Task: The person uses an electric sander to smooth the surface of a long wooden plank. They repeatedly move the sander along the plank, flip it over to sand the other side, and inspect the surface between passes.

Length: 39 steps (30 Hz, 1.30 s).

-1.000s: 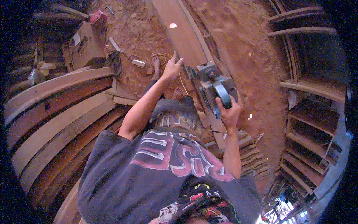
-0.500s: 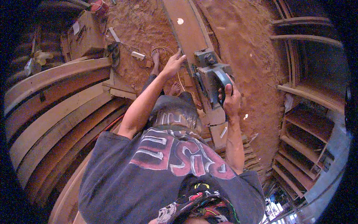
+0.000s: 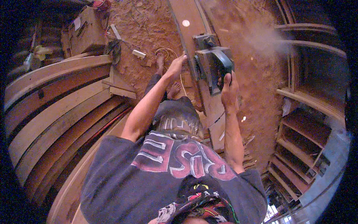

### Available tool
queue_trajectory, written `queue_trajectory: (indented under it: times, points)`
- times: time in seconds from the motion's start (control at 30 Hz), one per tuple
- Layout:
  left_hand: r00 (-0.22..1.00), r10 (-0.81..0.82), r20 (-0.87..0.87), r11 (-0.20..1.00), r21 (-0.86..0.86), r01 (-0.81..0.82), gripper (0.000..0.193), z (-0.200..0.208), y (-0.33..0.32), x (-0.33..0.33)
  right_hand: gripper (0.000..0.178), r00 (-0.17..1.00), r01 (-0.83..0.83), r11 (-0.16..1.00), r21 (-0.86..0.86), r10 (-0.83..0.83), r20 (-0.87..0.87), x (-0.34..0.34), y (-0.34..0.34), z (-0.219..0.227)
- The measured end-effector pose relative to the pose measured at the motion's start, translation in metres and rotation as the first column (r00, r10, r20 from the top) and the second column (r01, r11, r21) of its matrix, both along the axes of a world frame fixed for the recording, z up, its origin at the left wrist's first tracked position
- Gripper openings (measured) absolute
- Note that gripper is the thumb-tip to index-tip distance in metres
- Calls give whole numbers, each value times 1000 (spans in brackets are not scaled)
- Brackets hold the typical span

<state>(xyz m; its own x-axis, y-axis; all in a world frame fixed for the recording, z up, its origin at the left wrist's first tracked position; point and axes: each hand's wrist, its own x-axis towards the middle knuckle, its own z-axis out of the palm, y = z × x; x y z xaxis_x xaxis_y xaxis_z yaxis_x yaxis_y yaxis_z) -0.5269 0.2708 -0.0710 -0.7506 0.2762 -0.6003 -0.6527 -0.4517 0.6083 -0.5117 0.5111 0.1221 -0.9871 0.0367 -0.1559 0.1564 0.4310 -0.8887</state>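
Observation:
A long wooden board [image 3: 182,10] runs away from me, passing under an electric hand planer [image 3: 207,56]. The planer sits flat on the board's upper face. My right hand [image 3: 230,89] is wrapped round its dark curved rear handle, thumb on the near side. At the board's left edge, level with the planer, my left hand [image 3: 176,67] is closed against the wood; some of its fingers are hidden. A pale cable [image 3: 181,80] hangs beside the board, below my left hand.
Long curved-looking planks [image 3: 56,108] are stacked at the left, with a wooden box [image 3: 87,31] beyond. Wood shavings [image 3: 257,74] cover the floor. A dust plume [image 3: 266,39] hangs at the right, near wooden frames [image 3: 302,97]. A small white block [image 3: 139,54] lies near my foot.
The planer has slid forward along the board with my right hand on it. A dust plume now blows out to its right. My left hand stays at the board's edge.

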Motion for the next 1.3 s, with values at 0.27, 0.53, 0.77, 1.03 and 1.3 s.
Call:
queue_trajectory:
  times: [0.27, 0.53, 0.77, 1.03, 1.3]
  points:
    - [984, -20, -175, 988, -152, -7, 60, 15, 22, 21, 49, 979, 11, 970, 241, 39, -201, -45, -6, -17]
    - [997, 53, -62, 995, -78, -58, 52, 25, 23, 24, 55, 986, 1, 996, 94, 15, -168, -101, -39, -23]
    - [994, 104, 31, 987, 121, -107, 52, 5, 23, 37, 49, 992, 121, 989, -81, -118, 43, 106, 77, -16]
    - [865, -431, -258, 825, -500, 262, 53, 18, 9, 53, 54, 980, 10, 958, 286, 47, -193, 53, 82, -61]
    - [543, -801, -254, 598, -378, 707, 56, 75, 109, 119, 68, 939, -124, 953, 277, 203, -279, -175, -85, -22]
